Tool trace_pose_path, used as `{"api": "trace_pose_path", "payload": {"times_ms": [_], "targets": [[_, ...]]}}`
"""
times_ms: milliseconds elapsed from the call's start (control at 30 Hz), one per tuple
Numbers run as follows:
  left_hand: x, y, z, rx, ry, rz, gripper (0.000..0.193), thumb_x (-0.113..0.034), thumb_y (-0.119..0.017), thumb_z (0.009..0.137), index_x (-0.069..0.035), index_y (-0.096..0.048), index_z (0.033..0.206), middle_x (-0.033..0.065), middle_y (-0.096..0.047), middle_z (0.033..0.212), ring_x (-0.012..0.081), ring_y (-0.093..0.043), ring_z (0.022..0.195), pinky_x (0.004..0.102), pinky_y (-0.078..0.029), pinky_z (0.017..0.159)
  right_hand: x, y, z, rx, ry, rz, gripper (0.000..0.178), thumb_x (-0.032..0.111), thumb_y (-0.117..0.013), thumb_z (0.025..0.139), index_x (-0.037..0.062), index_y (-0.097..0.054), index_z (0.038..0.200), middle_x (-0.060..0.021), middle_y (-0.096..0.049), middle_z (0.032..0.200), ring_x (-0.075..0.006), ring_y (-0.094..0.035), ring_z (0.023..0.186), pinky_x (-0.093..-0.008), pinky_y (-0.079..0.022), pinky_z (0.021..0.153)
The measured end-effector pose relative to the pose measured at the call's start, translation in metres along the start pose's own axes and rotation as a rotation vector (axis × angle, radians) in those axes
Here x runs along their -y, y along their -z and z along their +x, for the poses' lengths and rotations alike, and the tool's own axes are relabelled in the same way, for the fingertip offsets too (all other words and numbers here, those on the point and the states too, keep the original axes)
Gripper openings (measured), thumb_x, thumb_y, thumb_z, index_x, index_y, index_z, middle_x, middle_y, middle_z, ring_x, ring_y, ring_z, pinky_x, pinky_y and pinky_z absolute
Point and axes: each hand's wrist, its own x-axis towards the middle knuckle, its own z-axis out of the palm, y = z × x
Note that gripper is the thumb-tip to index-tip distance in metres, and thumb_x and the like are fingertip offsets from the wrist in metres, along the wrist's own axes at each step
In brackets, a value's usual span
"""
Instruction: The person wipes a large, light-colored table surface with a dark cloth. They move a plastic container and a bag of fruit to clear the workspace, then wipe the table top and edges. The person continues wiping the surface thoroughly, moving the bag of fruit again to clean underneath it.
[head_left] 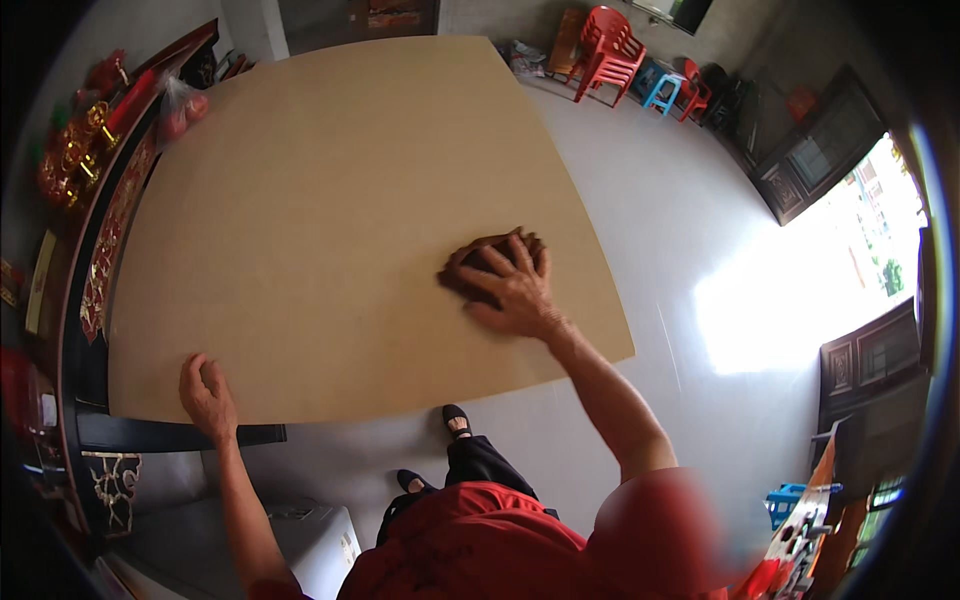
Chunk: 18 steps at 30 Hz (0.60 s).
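Press brown cloth [475, 258] flat under spread fingers of R hand [520, 297] on near-R part of tan surface [300, 220], using even, overlapping strokes, and steady w/ half-curled fingers of L hand [208, 400] at near-L edge, can't tell if gripping.

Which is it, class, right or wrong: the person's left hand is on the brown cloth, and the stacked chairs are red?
Wrong about the hand: the head view shows the right hand on the brown cloth, while the left hand is by the board's near left corner. The stacked chairs are red, as stated.
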Motion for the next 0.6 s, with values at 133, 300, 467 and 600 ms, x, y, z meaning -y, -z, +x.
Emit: {"api": "trace_pose_path", "payload": {"times_ms": [133,300,467,600], "targets": [[0.023,-0.011,0.002,0.05,-0.053,0.123,0.031,-0.026,-0.057,0.093,-0.01,-0.059,0.118,0.011,-0.059,0.125,0.0328,-0.054,0.117,0.0447,-0.041,0.098,0.093,-0.009,-0.035,-0.026,0.167,0.07,0.049,0.044,-0.068,0.079,0.035,-0.061,0.127,-0.007,-0.044,0.145,-0.0468,-0.027,0.138,-0.0744,-0.013,0.103],[0.006,-0.014,0.004,0.194,0.09,0.269,0.046,-0.042,-0.05,0.095,-0.014,-0.049,0.131,0.0086,-0.049,0.138,0.0299,-0.046,0.127,0.055,-0.034,0.101,0.109,0.001,-0.081,-0.19,0.082,0.097,0.046,0.037,-0.07,0.076,0.0254,-0.064,0.12,-0.0064,-0.052,0.131,-0.0423,-0.036,0.132,-0.0637,-0.021,0.108],[-0.008,-0.011,-0.01,0.117,0.096,0.31,0.047,-0.045,-0.052,0.094,-0.013,-0.05,0.128,0.008,-0.049,0.137,0.0291,-0.042,0.13,0.0581,-0.034,0.099,0.036,0.011,-0.122,-0.298,-0.278,-0.058,0.048,0.035,-0.069,0.078,0.0208,-0.062,0.123,-0.0102,-0.051,0.136,-0.0412,-0.036,0.133,-0.0602,-0.02,0.11],[-0.007,-0.02,-0.014,0.078,0.062,0.332,0.05,-0.046,-0.053,0.094,-0.012,-0.05,0.13,0.0071,-0.047,0.14,0.0303,-0.039,0.134,0.059,-0.031,0.102,-0.028,0.017,-0.138,-0.339,-0.48,-0.103,0.049,0.035,-0.066,0.08,0.02,-0.06,0.126,-0.0094,-0.05,0.139,-0.0409,-0.039,0.132,-0.0581,-0.025,0.109]]}}
